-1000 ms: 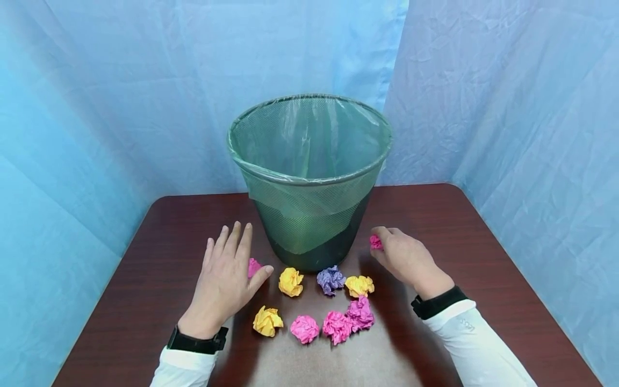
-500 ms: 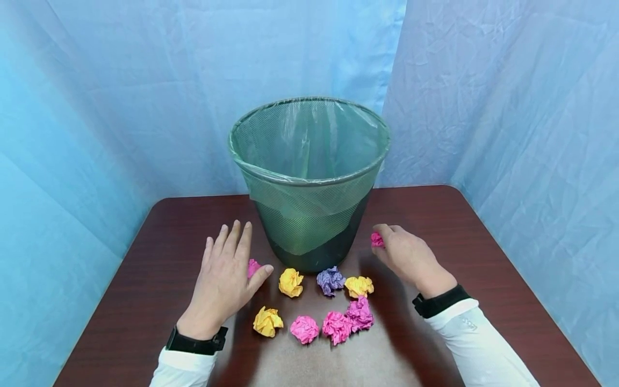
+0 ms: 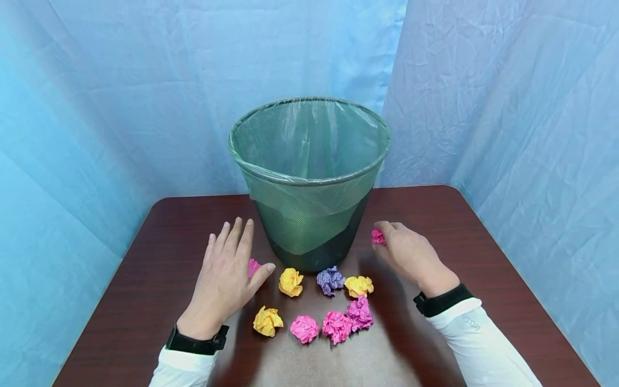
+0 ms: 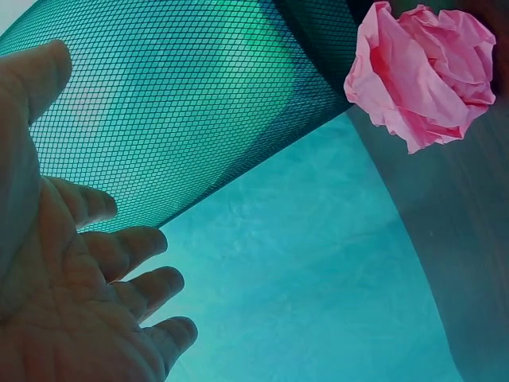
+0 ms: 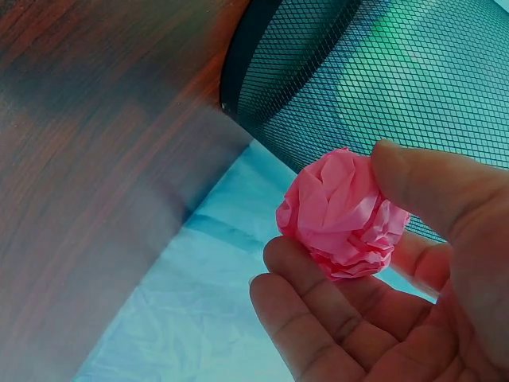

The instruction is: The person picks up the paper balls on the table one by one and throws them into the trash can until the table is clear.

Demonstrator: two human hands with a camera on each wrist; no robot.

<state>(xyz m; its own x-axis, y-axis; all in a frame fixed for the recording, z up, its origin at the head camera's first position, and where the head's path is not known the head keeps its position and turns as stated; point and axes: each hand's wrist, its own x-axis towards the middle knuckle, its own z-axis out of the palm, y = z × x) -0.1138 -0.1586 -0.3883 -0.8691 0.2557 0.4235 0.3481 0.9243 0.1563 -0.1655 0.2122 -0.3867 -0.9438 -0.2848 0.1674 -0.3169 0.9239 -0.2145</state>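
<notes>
My right hand (image 3: 408, 255) pinches a pink crumpled paper ball (image 5: 342, 213) between thumb and fingers, raised above the table to the right of the bin. My left hand (image 3: 223, 279) is spread with straight fingers, palm down, holding nothing. Partly behind its thumb lies another pink paper ball (image 4: 421, 76), apart from the fingers in the left wrist view. A mesh wastebasket (image 3: 311, 215) with a green plastic liner stands upright between the hands. In front of it lie yellow paper balls (image 3: 290, 282), a purple one (image 3: 331, 280), a magenta one (image 3: 360, 313) and pink ones (image 3: 337, 327).
The dark red-brown table (image 3: 159, 252) has rounded far corners. Blue cloth (image 3: 193, 97) hangs behind it and along both sides. Another yellow paper ball (image 3: 268, 321) and a light pink one (image 3: 304, 329) lie nearer the front.
My right hand has risen slightly and shifted a little to the right, with the pink paper ball still in its fingers. The left hand has barely moved. The other paper balls stay put.
</notes>
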